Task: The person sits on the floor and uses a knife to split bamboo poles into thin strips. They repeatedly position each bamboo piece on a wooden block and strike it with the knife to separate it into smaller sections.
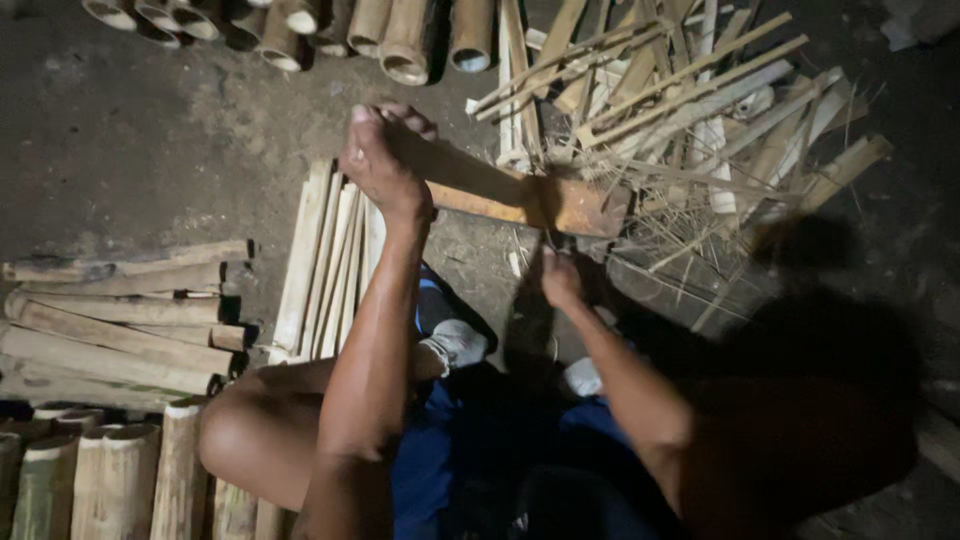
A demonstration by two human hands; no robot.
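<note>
My left hand [385, 160] is clenched around the handle of a broad, rust-coloured chopping blade [540, 203], which lies level and points right. Just below the blade, my right hand [560, 280] pinches the top of a thin upright bamboo piece [549, 243] whose upper end meets the blade's edge. Shadow hides the lower part of that piece. My bent knee [235, 440] and blue shorts [450, 450] fill the bottom of the view.
Flat pale bamboo slats [325, 265] lie stacked under my left forearm. A loose heap of split strips [690, 110] spreads at the upper right. Bamboo tube sections stand along the top [405, 40] and bottom left [110, 480]; split bamboo lengths [120, 320] lie at left on dark ground.
</note>
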